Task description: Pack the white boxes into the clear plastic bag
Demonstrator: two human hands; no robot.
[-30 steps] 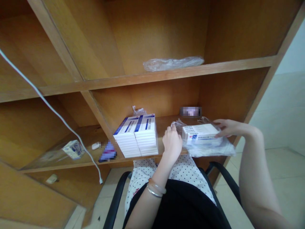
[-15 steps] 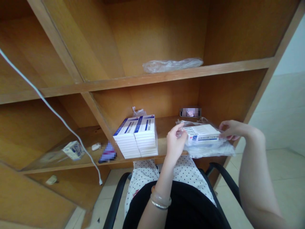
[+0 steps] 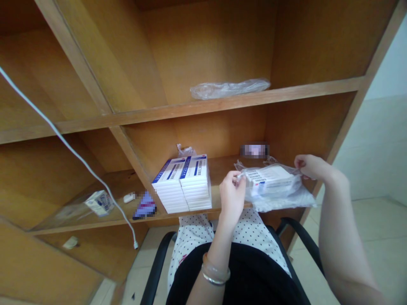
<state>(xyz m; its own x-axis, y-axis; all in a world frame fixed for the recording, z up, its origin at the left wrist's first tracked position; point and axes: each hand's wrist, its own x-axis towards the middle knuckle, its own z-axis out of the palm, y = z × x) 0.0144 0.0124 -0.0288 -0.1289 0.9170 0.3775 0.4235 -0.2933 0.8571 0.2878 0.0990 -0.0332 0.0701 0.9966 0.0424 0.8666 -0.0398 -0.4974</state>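
L hand (image 3: 231, 198) is seen at lower center, thumb and fingers pinched together on left corner of clear plastic bag (image 3: 280, 200). R hand (image 3: 313, 166) is seen right of center, fingers closed on bag's upper right edge. Both grips are thus clamped on film, not on carton directly. White carton (image 3: 270, 180) w/ barcode label and small blue mark is held inside bag, just R of L hand, over front part of wooden shelf (image 3: 95, 223); contact btwn bag and shelf can't be told. Film is thin, glossy and crinkled, w/ loose fold sagging below carton; carton is flat, rectangular, prob. card. Hold is judged best kept w/ film drawn taut btwn both pinches and carton kept level, as slick film can slip and carton may slide. Two stacks of flat white cartons w/ blue stripes (image 3: 181, 184) are placed side by side on shelf, left of hands. Small white-and-blue carton (image 3: 100, 203) is seen tilted at lower left, w/ white cable (image 3: 73, 146) running down from left edge of frame. Crumpled plastic film (image 3: 229, 90) is laid on upper shelf (image 3: 206, 103). Two bangles (image 3: 216, 274) are worn on L wrist; white polka-dot garment (image 3: 190, 237) and black chair armrest (image 3: 155, 264) are seen at bottom of frame.
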